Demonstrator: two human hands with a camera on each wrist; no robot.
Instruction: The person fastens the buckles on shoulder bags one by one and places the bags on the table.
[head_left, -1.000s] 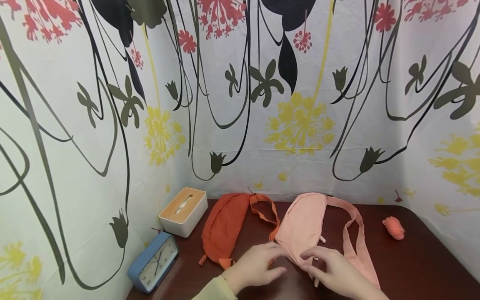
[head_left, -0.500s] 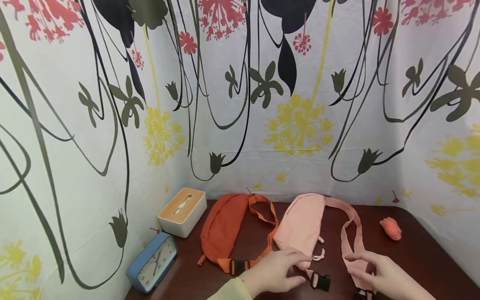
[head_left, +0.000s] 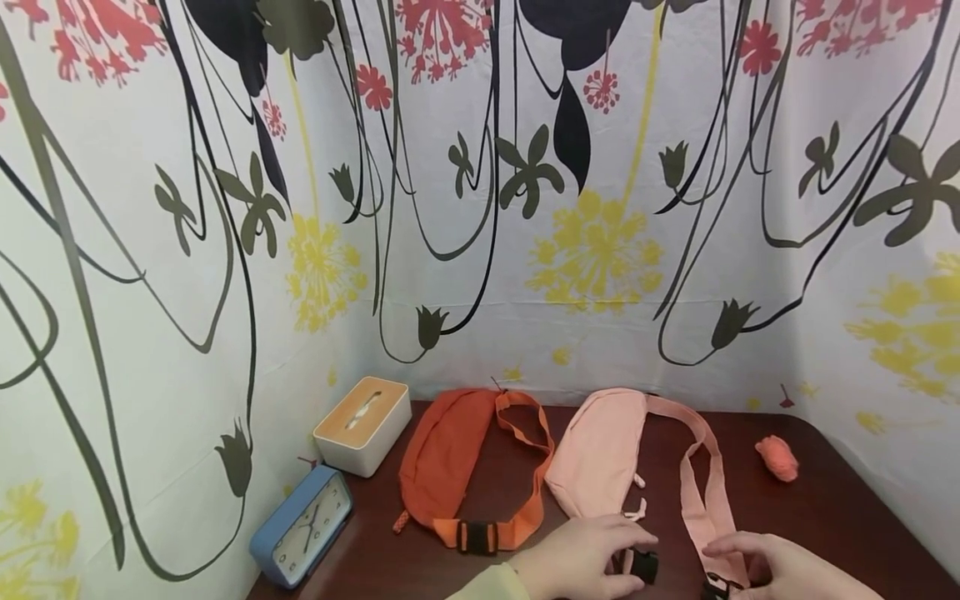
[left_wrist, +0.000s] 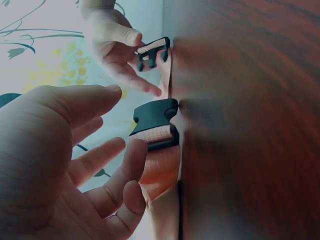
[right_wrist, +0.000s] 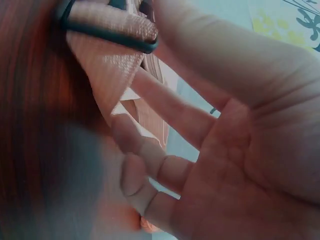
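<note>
A pink waist bag [head_left: 600, 450] lies on the dark table with its buckle undone. My left hand [head_left: 581, 558] is at the socket half of the buckle [left_wrist: 156, 115], thumb and fingers spread around it, a fingertip right at its webbing edge. To the right, my right hand [head_left: 795, 567] reaches to the prong half of the buckle [left_wrist: 152, 50] on the end of the pink strap [head_left: 701, 492]. In the right wrist view its fingers are loosely bent beside the webbing [right_wrist: 107, 75], the thumb near the buckle's frame.
An orange waist bag [head_left: 450, 458] with its black buckle [head_left: 477, 537] fastened lies left of the pink one. Farther left stand a tissue box [head_left: 363, 425] and a blue alarm clock [head_left: 300, 525]. A coral yarn ball [head_left: 777, 458] sits at right. Patterned cloth [head_left: 480, 250] encloses the table.
Both hands have moved right and toward the near edge, away from the pink bag's body. The hands have separated, one at each buckle half. The orange bag's buckle is uncovered.
</note>
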